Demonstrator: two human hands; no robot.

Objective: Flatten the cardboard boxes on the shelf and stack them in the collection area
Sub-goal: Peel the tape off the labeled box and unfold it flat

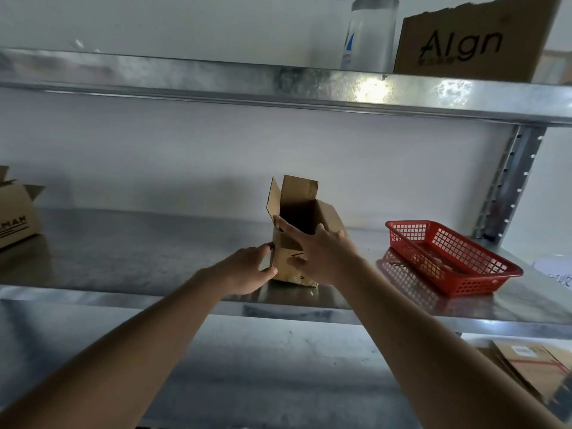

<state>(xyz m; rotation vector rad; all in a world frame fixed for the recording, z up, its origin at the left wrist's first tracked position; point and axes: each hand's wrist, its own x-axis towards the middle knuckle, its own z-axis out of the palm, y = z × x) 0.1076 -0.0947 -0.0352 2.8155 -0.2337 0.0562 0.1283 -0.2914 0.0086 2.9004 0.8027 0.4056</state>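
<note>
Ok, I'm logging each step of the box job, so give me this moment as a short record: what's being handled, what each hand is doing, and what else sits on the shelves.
item handled: small cardboard box, upright, top flaps open
location: middle shelf, near its front edge
left hand: fingers and thumb against the box's left corner
right hand: spread over the front face, fingertips at the open rim
box state: not yet flattened
same shelf: red basket to the right, printed box at far left
upper shelf: large box, clear jar
below right: flat cardboard
</note>
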